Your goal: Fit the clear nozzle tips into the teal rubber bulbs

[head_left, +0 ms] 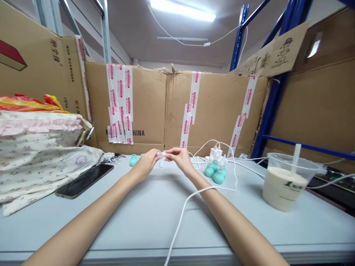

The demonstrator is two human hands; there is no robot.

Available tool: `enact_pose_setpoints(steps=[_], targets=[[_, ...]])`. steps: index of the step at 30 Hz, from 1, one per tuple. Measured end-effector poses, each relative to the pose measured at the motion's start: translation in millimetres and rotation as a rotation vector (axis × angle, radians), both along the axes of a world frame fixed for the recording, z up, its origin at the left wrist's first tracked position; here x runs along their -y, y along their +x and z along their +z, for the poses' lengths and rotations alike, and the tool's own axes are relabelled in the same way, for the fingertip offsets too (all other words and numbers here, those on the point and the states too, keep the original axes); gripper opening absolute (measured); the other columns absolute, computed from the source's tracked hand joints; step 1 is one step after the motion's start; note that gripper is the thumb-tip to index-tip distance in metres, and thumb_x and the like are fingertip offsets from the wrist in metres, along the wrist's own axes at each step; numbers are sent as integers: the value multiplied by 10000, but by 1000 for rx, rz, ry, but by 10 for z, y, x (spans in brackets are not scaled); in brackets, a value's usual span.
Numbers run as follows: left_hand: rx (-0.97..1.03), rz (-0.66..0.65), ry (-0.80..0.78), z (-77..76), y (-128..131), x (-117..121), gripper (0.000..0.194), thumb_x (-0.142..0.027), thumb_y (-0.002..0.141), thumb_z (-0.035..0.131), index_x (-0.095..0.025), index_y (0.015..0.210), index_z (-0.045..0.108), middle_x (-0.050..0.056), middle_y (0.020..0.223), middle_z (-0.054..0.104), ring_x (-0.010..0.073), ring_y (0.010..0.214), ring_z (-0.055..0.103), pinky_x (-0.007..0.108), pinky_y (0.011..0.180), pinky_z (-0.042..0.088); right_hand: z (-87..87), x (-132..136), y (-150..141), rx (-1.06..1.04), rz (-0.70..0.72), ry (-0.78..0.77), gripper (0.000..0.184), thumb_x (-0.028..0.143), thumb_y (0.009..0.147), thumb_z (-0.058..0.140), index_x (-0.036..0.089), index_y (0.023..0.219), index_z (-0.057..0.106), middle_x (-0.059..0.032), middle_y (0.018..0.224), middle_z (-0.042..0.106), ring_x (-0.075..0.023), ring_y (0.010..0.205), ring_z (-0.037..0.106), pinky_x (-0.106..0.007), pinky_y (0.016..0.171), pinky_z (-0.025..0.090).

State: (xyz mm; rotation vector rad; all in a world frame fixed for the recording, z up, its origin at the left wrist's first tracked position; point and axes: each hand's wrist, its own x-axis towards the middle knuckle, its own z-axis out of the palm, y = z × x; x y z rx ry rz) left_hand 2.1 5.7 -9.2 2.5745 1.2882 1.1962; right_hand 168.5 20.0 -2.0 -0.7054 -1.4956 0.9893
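Observation:
Over the far middle of the table, my left hand [146, 162] and my right hand [181, 159] meet at the fingertips. Both pinch a small translucent whitish plastic piece [161, 153], its shape mostly covered by the fingers. Just below it, a small clear piece [161, 164] appears on the tabletop. To the left of my left hand stands a teal bulb [133, 160] with no tip on it; a bit of teal also shows behind that hand. Right of my right hand, several teal bulbs [218, 176] with clear tips stand in a cluster.
A white cable [183, 214] loops across the table and over my right forearm, near a white charger [215, 152]. A lidded drink cup [285, 188] with a straw stands right. Left lie a phone [85, 180] and a floral cloth bag [41, 155]. Cardboard [149, 99] walls the back.

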Motion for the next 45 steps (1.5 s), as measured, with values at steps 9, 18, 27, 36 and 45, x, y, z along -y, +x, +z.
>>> enact_pose_setpoints(steps=[9,18,27,36,45], targets=[[-162,-52,0,15,-35,32,304,-381,904,291,-183,944,519,78,897,588,203,792,565,292,680,397,17,-13,114,297,31,191,198,326,599,710,135,621,662,-48,607,658,-174,558,644,-276,563,523],[-150,4,-21,-35,17,16,340,-411,901,285,-182,938,533,72,867,592,206,788,569,297,689,396,-24,-26,93,269,11,153,244,359,605,709,132,683,665,-50,649,668,-159,580,640,-286,604,534],[-33,-46,-7,-87,46,-24,257,-371,845,443,-204,1017,534,67,956,607,212,868,557,324,776,412,-4,17,130,100,204,-170,411,379,587,745,169,920,628,-44,866,669,-144,736,653,-289,678,553],[-107,-66,-13,-171,29,-53,464,-366,827,461,-253,1266,362,64,937,551,224,862,562,341,759,432,-63,-14,191,377,226,-164,398,427,581,733,139,853,703,-59,734,693,-153,682,660,-254,655,510],[-165,44,129,-84,-122,-120,556,-495,813,450,-210,1272,316,99,1100,511,242,1005,483,391,882,370,-129,-82,172,64,163,-250,327,428,649,693,112,729,666,-71,707,681,-127,518,630,-247,598,528]])
